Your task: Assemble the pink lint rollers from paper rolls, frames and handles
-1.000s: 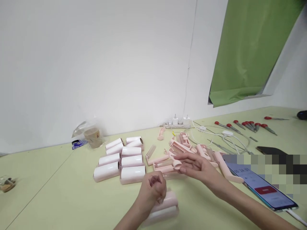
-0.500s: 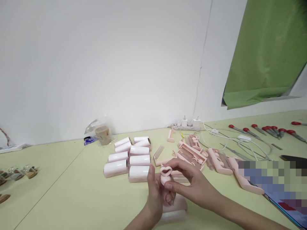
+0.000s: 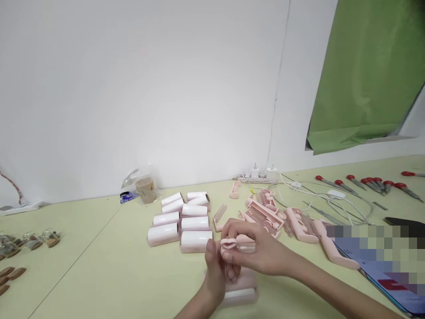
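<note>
Grips met above the counter: right grip closed on a small pink part, left grip clasping its lower end. Directly beneath lay a pink case containing a white roll.

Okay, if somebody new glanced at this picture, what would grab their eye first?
First, the two hands at the bottom centre: the right hand pinches a small pink part against the left hand. Behind them, a neat block of white rolls lies on the pale green table. A bright green sheet hangs top right.
</note>
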`<state>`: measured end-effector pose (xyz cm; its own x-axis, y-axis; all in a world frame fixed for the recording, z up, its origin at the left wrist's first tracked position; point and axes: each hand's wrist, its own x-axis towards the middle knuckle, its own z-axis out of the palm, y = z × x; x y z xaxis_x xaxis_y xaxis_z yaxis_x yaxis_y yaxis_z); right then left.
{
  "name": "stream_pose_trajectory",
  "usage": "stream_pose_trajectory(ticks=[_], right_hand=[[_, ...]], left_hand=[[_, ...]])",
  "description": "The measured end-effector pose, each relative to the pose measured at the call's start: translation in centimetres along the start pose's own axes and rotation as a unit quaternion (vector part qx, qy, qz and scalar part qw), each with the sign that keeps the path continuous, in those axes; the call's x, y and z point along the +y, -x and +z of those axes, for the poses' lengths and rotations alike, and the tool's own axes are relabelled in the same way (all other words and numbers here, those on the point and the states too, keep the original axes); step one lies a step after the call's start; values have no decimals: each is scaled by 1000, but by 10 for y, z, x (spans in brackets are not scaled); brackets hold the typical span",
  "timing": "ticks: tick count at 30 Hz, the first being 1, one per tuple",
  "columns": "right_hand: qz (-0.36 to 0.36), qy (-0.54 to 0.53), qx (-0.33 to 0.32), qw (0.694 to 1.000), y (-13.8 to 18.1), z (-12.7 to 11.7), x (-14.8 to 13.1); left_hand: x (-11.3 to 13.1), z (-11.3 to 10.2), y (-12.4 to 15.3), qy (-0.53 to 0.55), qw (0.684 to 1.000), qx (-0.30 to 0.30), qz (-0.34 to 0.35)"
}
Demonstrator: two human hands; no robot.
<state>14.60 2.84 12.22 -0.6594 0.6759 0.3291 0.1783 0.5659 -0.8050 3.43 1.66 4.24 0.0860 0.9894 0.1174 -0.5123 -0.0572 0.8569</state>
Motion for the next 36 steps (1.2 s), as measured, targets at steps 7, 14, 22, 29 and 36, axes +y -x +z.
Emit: stream_pose_trajectory(ticks=[7, 14, 22, 29, 36], right_hand=[[1, 62, 24, 998, 1, 11, 2], [-54, 48, 40, 997, 0, 13, 1], [-59, 85, 2, 995, -6, 5, -5], [-89, -22, 37, 995, -6, 16, 15], [-64, -66, 22, 996, -3, 17, 17]], left_hand=[[-14, -5, -3, 21, 999, -18, 43], [3, 9, -1, -36, 998, 54, -8], [5, 11, -2, -65, 996, 64, -12], [6, 9, -2, -95, 994, 54, 2], [1, 4, -1, -100, 994, 25, 24]])
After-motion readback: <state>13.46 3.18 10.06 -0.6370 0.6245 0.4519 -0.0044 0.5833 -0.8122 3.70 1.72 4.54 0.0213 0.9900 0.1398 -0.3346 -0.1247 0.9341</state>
